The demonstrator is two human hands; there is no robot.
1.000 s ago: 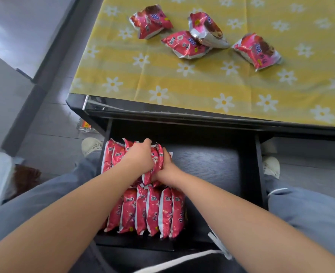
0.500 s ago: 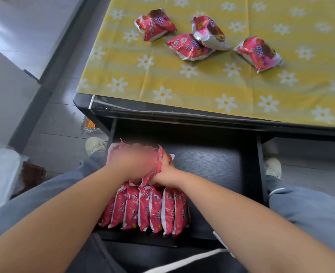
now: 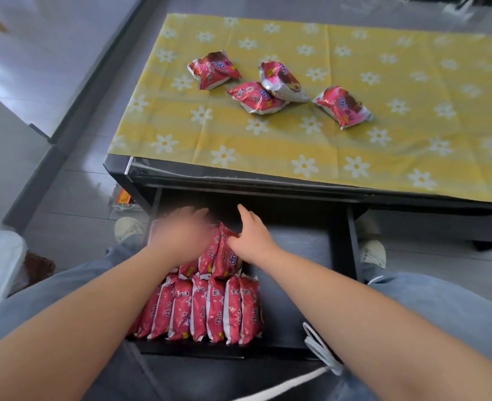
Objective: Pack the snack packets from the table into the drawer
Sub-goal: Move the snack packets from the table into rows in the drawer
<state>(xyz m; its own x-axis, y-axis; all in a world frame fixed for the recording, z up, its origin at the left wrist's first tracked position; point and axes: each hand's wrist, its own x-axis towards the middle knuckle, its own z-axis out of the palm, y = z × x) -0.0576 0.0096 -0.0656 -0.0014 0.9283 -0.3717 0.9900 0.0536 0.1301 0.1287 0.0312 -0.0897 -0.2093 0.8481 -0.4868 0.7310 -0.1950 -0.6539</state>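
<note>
Several red-and-silver snack packets lie loose on the yellow flowered tablecloth (image 3: 268,146): one at the left (image 3: 214,69), two overlapping in the middle (image 3: 256,98), one at the right (image 3: 343,107). Below the table edge a black drawer (image 3: 296,256) stands pulled out. A front row of packets (image 3: 204,308) stands on edge in its left half, with a shorter back row (image 3: 220,253) behind it. My left hand (image 3: 181,235), blurred by motion, hovers over the back row with fingers spread. My right hand (image 3: 253,235) is open, its palm against the rightmost back packet.
The right half of the drawer floor is bare black wood. My knees in grey trousers flank the drawer, and white shoes (image 3: 372,253) rest on the grey tiled floor. A small orange-labelled item (image 3: 121,196) lies on the floor by the table's left leg.
Both hands were closed around the back-row packets; now the fingers have opened and the left hand is rising. The view has tilted up, showing more of the table.
</note>
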